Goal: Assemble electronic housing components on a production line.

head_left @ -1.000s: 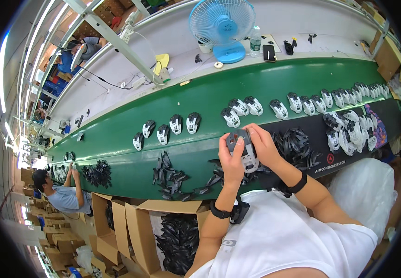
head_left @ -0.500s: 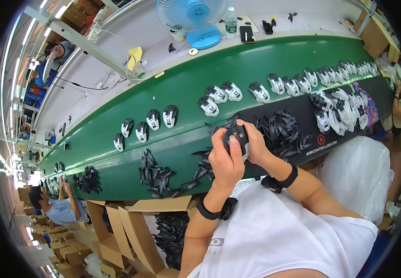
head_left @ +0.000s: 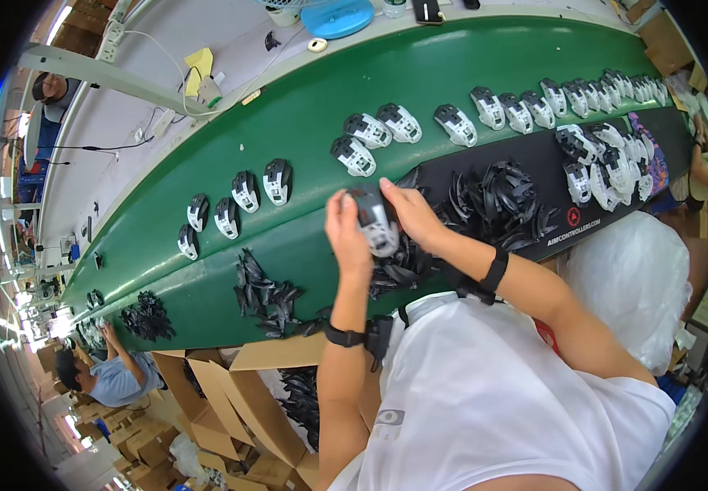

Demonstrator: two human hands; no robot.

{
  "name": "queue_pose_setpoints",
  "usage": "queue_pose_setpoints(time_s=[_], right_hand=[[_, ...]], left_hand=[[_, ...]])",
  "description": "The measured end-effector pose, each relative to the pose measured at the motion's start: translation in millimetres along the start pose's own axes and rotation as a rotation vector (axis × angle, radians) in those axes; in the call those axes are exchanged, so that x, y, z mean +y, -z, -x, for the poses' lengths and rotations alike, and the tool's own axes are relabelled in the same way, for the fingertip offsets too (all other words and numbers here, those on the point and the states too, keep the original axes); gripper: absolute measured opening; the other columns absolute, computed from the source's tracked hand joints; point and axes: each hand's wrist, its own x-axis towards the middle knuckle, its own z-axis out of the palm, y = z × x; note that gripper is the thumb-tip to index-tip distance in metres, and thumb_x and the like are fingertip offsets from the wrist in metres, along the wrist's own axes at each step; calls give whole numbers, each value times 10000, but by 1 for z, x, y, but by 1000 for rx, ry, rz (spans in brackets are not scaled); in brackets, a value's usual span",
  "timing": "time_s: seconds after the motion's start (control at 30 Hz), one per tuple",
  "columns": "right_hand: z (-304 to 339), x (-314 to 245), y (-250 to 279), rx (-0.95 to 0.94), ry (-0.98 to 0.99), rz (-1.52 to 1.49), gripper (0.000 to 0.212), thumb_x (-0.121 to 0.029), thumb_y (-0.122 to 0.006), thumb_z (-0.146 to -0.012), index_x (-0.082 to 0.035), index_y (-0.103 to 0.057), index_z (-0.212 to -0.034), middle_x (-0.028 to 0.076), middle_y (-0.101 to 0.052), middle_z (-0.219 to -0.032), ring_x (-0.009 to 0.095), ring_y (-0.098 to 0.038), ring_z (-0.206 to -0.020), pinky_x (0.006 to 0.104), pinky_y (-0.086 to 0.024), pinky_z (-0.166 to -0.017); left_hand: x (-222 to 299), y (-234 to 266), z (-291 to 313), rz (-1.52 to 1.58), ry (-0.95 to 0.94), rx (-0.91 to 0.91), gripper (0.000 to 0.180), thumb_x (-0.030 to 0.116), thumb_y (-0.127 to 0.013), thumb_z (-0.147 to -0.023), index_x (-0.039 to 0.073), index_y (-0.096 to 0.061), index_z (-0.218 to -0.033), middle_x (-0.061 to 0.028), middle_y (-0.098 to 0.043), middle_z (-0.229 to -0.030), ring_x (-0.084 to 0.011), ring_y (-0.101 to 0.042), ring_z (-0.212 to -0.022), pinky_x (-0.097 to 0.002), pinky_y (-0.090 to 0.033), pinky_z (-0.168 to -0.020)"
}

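A black-and-white shell shaped like a computer mouse is held up between my two hands above the green bench. My left hand grips its left side with bent fingers. My right hand is closed on its upper right side. The white, cut-out end of the shell points toward me. Just beyond my hands lie similar shells on the green surface. Beneath and beside the hands, thin curved black plastic pieces lie in a heap, partly covered by my right forearm.
More black pieces lie in heaps on the bench and on a black mat. White-and-black shells crowd the mat's right end. Open cardboard boxes stand below the bench edge. A co-worker works at far left.
The view has shifted, the fan moving mostly out of the top. In my hands the shell has turned, showing more of its white end, and the fingers have changed their hold.
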Motion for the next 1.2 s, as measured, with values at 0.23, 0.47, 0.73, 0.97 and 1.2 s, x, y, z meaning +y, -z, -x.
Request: queue_pose_setpoints(time_s=[0.23,0.47,0.73,0.97,1.2], right_hand=[[-48,47,26,-66,546,881,181,-126,-645,-750,-48,-598,-906,92,-572,-860,258,-581,-786,362,-476,-716],[-66,55,0,-94,462,1285,575,-241,-749,-662,-66,-506,-1153,113,-495,-1056,282,-488,-996,380,-410,-819],[-56,46,15,52,456,1259,535,-249,-761,-645,-60,-520,-1083,100,-534,-989,274,-499,-924,378,-388,-755],[-58,72,9,105,631,1132,447,-189,-724,-674,-58,-532,-1056,93,-559,-914,284,-528,-875,384,-394,-764],[-44,68,42,-88,541,588,246,-160,-655,-769,-76,-628,-999,126,-554,-1010,317,-541,-931,405,-425,-846]], left_hand=[[-40,94,-136,-586,-103,147,402,329,-426,-955,-28,-417,-1138,-142,-562,-933,-228,-543,-844,-324,-425,-791],[-78,84,-207,-921,-36,148,445,355,-434,-931,-31,-453,-1153,-247,-560,-1066,-408,-529,-999,-420,-406,-885],[-68,6,-180,-1593,-159,36,726,650,-499,-775,-52,-551,-949,-173,-641,-851,-359,-633,-787,-453,-490,-718],[-101,-5,-162,-1289,-108,135,899,658,-665,-640,-102,-457,-1072,-285,-586,-1015,-407,-579,-950,-452,-449,-835],[-82,7,-129,-536,-272,65,579,334,-766,-723,-14,-406,-1013,-200,-590,-948,-257,-588,-869,-335,-464,-753]])
